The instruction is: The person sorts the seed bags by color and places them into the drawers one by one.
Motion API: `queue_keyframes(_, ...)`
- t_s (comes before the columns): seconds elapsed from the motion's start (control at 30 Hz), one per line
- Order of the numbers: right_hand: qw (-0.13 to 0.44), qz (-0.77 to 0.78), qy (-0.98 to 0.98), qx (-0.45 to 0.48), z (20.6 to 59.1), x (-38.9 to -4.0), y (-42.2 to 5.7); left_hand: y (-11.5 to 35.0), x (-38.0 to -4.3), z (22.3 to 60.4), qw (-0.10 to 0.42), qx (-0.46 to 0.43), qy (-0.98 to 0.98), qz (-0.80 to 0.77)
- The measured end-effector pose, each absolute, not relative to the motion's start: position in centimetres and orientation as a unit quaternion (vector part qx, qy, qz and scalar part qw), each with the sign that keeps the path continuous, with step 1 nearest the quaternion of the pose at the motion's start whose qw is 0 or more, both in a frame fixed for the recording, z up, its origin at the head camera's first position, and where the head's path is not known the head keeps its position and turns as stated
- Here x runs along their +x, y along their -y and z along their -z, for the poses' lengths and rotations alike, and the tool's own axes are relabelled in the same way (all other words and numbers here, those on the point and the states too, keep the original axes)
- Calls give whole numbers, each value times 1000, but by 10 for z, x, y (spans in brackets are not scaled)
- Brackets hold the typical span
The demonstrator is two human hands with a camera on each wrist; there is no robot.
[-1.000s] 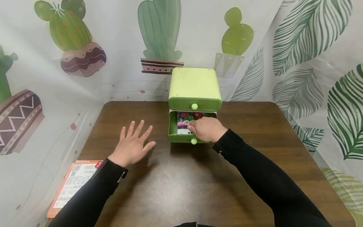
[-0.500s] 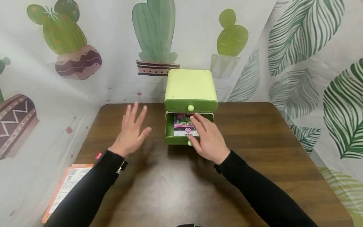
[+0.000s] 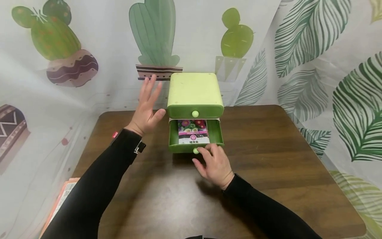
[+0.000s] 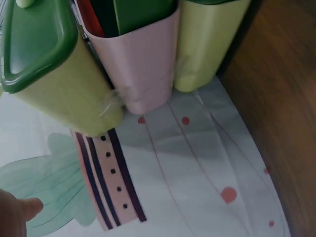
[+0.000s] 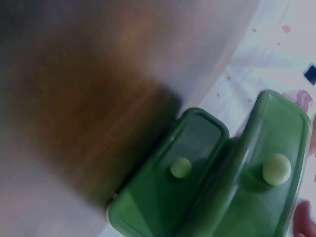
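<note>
Cactus-print cloth (image 3: 104, 30) hangs behind the brown counter (image 3: 283, 159). Both hands are free of any hold: the right hand (image 3: 215, 166), fingers loosely bent, sits nearest the pulled-out drawer (image 3: 215, 132), beside its round knob (image 3: 195, 151) without pinching it, while the left hand (image 3: 146, 109) spreads straight fingers left of the drawer unit (image 3: 195, 88). From the right hand, the knob lies ahead and slightly left; the drawer's sliding axis runs away from the person. Inside, a flower-printed packet (image 3: 193, 132) lies face up.
</note>
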State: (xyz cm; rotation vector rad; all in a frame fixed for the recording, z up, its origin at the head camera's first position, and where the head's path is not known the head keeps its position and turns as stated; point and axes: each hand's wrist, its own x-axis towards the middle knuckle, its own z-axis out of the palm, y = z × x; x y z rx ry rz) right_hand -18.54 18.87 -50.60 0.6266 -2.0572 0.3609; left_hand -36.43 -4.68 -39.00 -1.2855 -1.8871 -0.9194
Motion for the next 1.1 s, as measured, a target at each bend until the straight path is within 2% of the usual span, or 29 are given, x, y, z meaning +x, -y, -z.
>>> queue_keyframes(0.17, 396, -116, 888, 201, 520, -183, -184, 33, -385, 398, 278, -493, 748, 346)
queue_keyframes(0.27, 371, -113, 903, 184, 527, -186, -182, 26, -393, 408, 225, -484, 769, 352)
queue_keyframes(0.4, 367, -105, 908, 173, 532, -190, -178, 23, -396, 422, 148, -465, 790, 372)
queue_keyframes(0.5, 378, -104, 904, 170, 532, -193, -176, 23, -394, 426, 119, -456, 793, 386)
queue_keyframes(0.73, 390, -112, 896, 178, 522, -204, -173, 19, -394, 425, 116, -449, 789, 403)
queue_keyframes(1.1, 362, -114, 910, 165, 510, -210, -170, 17, -397, 424, 123, -451, 784, 408)
